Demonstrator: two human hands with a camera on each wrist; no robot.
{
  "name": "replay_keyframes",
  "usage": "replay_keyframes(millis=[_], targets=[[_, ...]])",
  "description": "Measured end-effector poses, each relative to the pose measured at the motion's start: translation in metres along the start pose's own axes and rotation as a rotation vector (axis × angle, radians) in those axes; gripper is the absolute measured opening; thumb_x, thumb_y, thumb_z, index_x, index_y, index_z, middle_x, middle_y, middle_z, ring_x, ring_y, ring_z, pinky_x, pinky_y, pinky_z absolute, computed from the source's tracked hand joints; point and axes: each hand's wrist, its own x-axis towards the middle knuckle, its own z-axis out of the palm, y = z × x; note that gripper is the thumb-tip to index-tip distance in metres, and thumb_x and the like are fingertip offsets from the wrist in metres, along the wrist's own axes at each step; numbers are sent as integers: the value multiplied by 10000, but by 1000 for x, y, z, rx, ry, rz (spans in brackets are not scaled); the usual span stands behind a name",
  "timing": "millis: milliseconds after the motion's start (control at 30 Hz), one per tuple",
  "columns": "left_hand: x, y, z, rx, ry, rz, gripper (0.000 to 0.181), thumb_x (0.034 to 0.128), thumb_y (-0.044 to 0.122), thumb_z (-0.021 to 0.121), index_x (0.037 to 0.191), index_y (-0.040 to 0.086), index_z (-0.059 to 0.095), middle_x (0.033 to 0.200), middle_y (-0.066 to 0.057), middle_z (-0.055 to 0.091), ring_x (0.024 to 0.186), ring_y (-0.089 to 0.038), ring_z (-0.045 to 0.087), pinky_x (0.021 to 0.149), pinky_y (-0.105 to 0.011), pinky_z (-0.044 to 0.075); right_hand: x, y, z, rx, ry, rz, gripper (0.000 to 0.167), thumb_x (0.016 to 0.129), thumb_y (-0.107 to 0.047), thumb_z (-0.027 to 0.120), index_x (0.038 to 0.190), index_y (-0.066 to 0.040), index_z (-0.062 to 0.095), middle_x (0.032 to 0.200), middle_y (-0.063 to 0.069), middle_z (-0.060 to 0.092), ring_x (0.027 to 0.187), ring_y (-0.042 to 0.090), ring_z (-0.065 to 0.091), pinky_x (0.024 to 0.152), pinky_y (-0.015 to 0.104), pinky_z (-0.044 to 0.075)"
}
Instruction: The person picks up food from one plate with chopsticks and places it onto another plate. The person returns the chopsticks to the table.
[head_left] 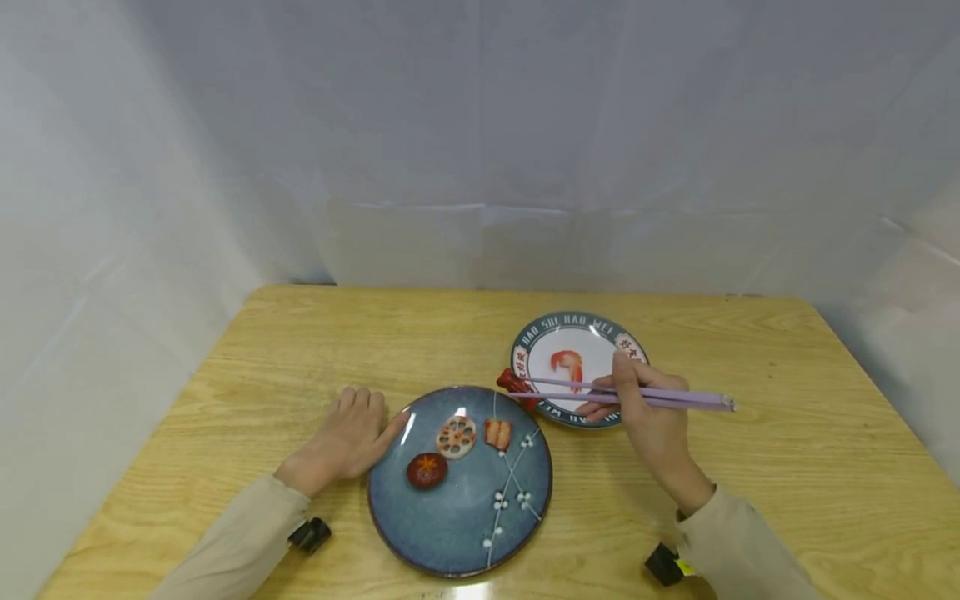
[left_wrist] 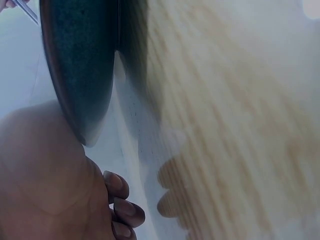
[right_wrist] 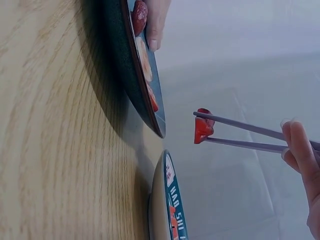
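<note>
Tabletop (head_left: 255, 375), yellow woodgrain, is backed by grey sheeting (head_left: 480, 125); far-right, beside a round blue plate (head_left: 442, 529) touched by the left hand (head_left: 347, 442), glossy red food (right_wrist: 201, 132) is pinched in lilac chopsticks (head_left: 690, 400) gripped by the right hand (head_left: 654, 425).

My table (head_left: 315, 350) looks like pale varnished wood, its grain showing under a soft shine. The blue plate (head_left: 442, 525), farther from the table's far edge, has a glossy glaze like ceramic; the lettered plate (head_left: 543, 350), nearer that edge, is smooth and shiny too. My chopsticks (head_left: 708, 400) look like smooth plastic, the red piece (right_wrist: 202, 131) glossy as well. My sleeves (head_left: 232, 533) are matt cloth, and a lightly creased plastic-looking sheet (head_left: 480, 150) hangs past the far edge
</note>
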Motion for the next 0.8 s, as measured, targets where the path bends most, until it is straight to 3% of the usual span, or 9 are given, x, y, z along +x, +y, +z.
replay_keyframes(millis=[233,800], targets=[[-1,1,-2,0,-12,-1,405,1027,387,402,772,73,392,775,-81,358,770,-274,355,695,-405,304,0,-4,0,-11,-4,3,390,1037,-70,400,806,113,656,686,266,651,532,214,674,437,349,507],[-2,2,-5,1,-23,-11,409,1028,391,395,776,68,402,776,-86,371,779,-282,370,701,-411,310,-1,-12,3,34,-52,12,377,1027,-36,411,799,159,639,657,230,658,529,218,675,428,355,504]])
